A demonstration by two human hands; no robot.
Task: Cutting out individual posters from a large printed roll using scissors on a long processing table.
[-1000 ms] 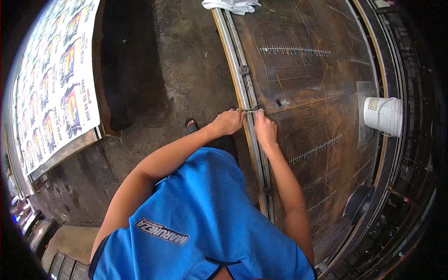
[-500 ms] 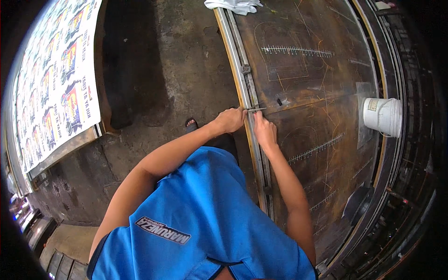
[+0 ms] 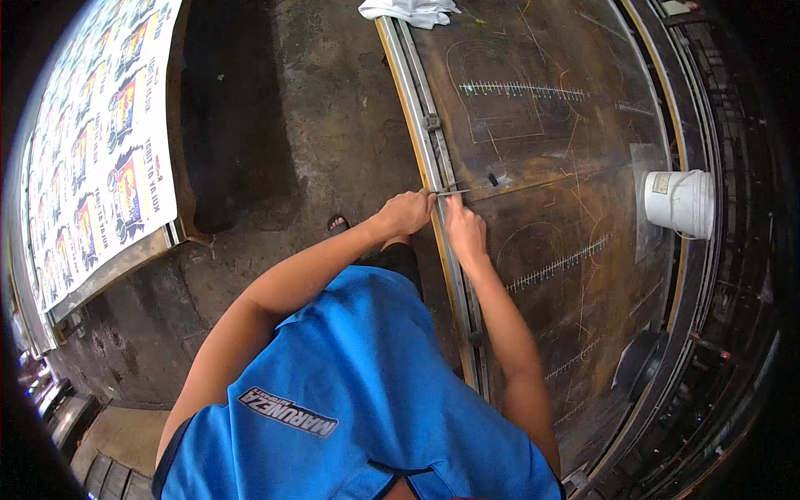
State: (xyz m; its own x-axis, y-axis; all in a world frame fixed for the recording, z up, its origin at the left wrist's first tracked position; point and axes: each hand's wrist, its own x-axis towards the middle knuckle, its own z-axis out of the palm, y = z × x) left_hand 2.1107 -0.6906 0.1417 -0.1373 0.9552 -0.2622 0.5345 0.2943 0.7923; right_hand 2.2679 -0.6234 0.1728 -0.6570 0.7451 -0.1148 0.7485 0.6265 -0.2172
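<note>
1. The big rusty brown worktop [image 3: 575,275] fills the right side. It has lots of scratched lines, curved shapes and rows of little white tick marks on it, so a good deal of marking looks already done. Some parts near the person are still bare.
2. A long metal rail [image 3: 433,175] runs along the left edge of the worktop.
3. A sheet of bright printed pictures [image 3: 92,158] lies on another stand far to the left, across the dark floor [image 3: 292,125].
4. A white bucket [image 3: 679,202] lies on its side at the right edge of the worktop.
5. A white cloth [image 3: 408,10] sits at the top left corner of the worktop.
6. The left hand [image 3: 407,212] is curled tight at the rail, gripping the near end of a thin metal strip [image 3: 451,192].
7. The right hand [image 3: 463,229] rests on the worktop just inside the rail, fingers pressing down beside the strip. I cannot tell if it pinches anything.
8. The thin metal strip lies across the rail at the left edge, between the two hands.
9. Hard to see: the strip is tiny, so I cannot tell what kind of tool it is. The far right rim is dark, and the blue shirt hides the near edge.
</note>
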